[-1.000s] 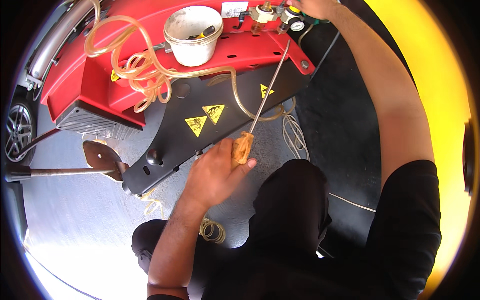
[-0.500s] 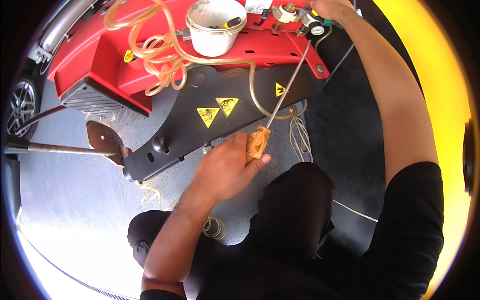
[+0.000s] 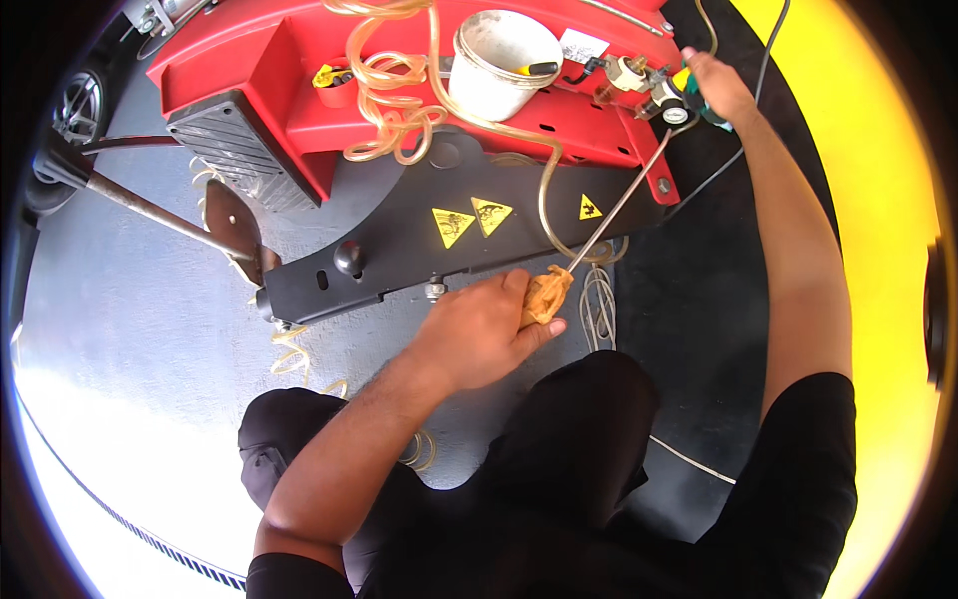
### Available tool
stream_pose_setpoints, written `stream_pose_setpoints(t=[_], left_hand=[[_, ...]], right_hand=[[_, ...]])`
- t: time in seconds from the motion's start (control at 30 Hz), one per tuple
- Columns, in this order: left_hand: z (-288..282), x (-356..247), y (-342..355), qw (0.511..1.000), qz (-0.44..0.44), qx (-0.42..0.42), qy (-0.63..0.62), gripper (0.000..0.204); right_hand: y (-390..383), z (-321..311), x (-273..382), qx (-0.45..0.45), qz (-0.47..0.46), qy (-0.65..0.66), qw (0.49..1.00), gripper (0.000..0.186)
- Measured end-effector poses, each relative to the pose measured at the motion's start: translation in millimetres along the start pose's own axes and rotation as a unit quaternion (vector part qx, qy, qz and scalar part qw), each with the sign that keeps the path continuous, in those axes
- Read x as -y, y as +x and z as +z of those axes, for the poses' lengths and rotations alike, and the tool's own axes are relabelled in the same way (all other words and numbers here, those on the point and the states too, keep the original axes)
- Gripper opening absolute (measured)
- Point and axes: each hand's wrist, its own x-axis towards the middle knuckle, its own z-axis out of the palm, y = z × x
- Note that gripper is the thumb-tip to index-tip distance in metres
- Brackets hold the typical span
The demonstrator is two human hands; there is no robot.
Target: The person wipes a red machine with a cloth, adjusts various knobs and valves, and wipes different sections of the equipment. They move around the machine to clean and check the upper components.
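Observation:
My left hand [image 3: 477,334] is closed round the crumpled-looking orange grip [image 3: 548,296] of a long thin metal rod [image 3: 621,203]. The rod slants up and right, its far end just below a round pressure gauge [image 3: 676,115]. The gauge sits on an air regulator unit [image 3: 634,75] with brass and clear parts, mounted on a red machine frame [image 3: 479,132]. At the unit's right side, my right hand [image 3: 720,92] has its fingers round a green and yellow object [image 3: 711,116], mostly hidden by the hand.
A white bucket [image 3: 489,85] holding a yellow-and-black-handled tool stands on the frame beside a coiled clear hose [image 3: 384,130]. Below lie a black arm plate [image 3: 399,255] with yellow warning triangles, a ribbed black pad [image 3: 235,145] and a pale cable coil [image 3: 599,309]. A wheel [image 3: 80,105] shows far left.
The whole scene has shifted right and down in the picture. My left hand still grips the rod. My right hand sits slightly lower beside the gauge, with more of its fingers showing.

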Motion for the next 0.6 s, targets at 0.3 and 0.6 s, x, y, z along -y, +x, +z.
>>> stream_pose_setpoints(t=[0.3, 0.6], left_hand=[[-2, -1, 4, 1.0, 0.006, -0.012, -0.014, 0.064], [-8, -2, 8, 0.998, 0.022, -0.052, -0.015, 0.06]], right_hand=[[2, 17, -3, 0.029, -0.158, -0.002, 0.987, 0.049], [3, 43, -9, 0.008, 0.013, 0.089, 0.996, 0.048]])
